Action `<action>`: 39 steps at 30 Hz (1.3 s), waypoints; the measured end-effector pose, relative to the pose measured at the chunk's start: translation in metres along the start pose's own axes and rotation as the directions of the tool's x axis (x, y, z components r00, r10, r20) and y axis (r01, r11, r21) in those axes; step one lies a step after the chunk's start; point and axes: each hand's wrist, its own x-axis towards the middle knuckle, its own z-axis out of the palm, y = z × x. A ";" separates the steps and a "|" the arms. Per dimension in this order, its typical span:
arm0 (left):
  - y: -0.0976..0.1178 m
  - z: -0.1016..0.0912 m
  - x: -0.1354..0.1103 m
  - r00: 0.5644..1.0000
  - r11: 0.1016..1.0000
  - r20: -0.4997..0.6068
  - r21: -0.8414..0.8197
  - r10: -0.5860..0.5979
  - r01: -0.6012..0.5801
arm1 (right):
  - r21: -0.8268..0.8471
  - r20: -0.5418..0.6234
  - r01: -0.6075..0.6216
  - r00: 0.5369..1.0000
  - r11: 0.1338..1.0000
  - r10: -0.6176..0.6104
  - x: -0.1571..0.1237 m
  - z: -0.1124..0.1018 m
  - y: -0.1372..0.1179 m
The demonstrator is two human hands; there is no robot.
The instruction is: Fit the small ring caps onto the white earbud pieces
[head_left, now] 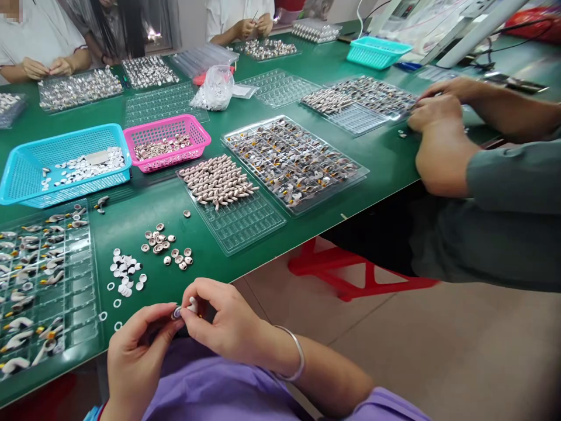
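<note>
Just past the table's front edge, my two hands meet, fingertips almost touching. My left hand (138,345) pinches a small round earbud part (176,313) between thumb and forefinger. In the thumb and fingers of my right hand (228,324) is a white earbud piece (192,304) with a stem, pressed close to the round part. Whether the two pieces are joined cannot be seen. On the table ahead lie a cluster of white discs (125,270), a few thin white rings (117,303) and several cup-shaped earbud shells (158,240).
A transparent tray (83,292) of earbud halves lies left. Ahead are a blue basket (17,175), a pink basket (170,162), a tray of stems (245,228) and a filled tray (289,161). A co-worker's hands (438,108) work at right; other people sit opposite.
</note>
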 end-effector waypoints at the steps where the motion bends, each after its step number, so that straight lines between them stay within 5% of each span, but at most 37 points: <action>1: 0.000 0.000 0.000 1.000 1.000 0.002 0.015 0.019 -0.019 | -0.005 0.001 0.002 1.000 1.000 -0.002 0.000 0.000 0.000; 11: -0.002 -0.004 -0.002 0.985 0.978 0.055 0.118 0.166 -0.172 | -0.088 0.024 0.092 0.996 0.992 -0.090 0.001 0.000 -0.001; 17: 0.001 -0.006 -0.004 0.956 0.942 0.078 0.167 0.282 -0.291 | 0.102 0.102 -0.099 0.991 0.990 0.089 0.003 -0.003 -0.005; 22: 0.000 -0.009 -0.008 0.938 0.914 0.116 0.215 0.326 -0.344 | 0.338 0.223 -0.299 0.947 0.893 0.232 0.005 -0.005 -0.002; 33: 0.002 -0.007 -0.012 0.900 0.836 0.073 0.346 0.429 -0.427 | 0.575 0.351 -0.502 0.865 0.646 0.360 0.007 0.004 0.004; 39: 0.001 -0.006 -0.013 0.936 0.901 0.058 0.258 0.347 -0.350 | 0.619 0.369 -0.519 0.854 0.589 0.365 0.006 0.005 0.008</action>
